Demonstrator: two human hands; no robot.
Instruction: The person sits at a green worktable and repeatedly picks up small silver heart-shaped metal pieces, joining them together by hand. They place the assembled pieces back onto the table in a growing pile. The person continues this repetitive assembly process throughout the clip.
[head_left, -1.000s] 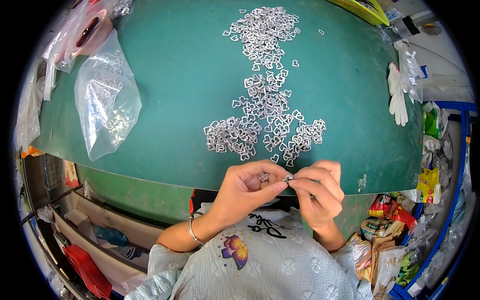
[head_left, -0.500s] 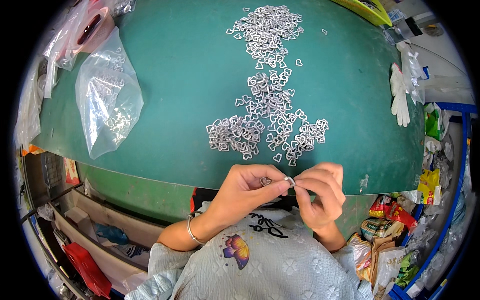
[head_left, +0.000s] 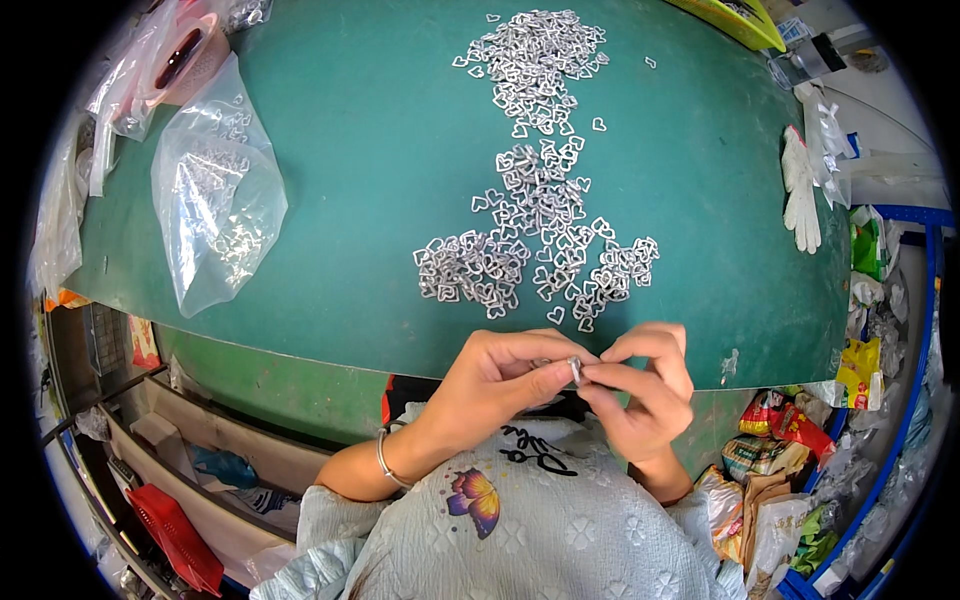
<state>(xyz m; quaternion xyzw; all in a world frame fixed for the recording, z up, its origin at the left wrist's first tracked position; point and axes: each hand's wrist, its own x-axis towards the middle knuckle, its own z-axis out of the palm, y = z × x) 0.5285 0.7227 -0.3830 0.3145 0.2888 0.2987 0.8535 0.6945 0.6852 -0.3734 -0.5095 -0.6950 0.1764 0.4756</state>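
Note:
At the near edge of the green table (head_left: 370, 200), my left hand (head_left: 492, 385) is closed, its thumb and forefinger pinching a small silver heart-shaped metal ring (head_left: 575, 370). The fingertips of my right hand (head_left: 648, 385) pinch the same ring from the other side. It stands edge-on, so its outline barely shows. Something silver sits deeper in the left hand, mostly hidden by the fingers. Just beyond my hands lie a left heap of heart rings (head_left: 470, 268) and a right heap (head_left: 618, 275), with a few loose rings between.
A larger pile of heart rings (head_left: 540, 55) lies at the far side. To the left are a clear plastic bag (head_left: 215, 200) holding rings and a pink basket (head_left: 200, 70). A white glove (head_left: 798, 195) lies at the right edge; a yellow-green tray (head_left: 735, 22) is at the back right.
The ring between my fingertips has turned edge-on and shifted slightly left. My right fingers have moved in closer, and the ring within my left hand is now mostly covered.

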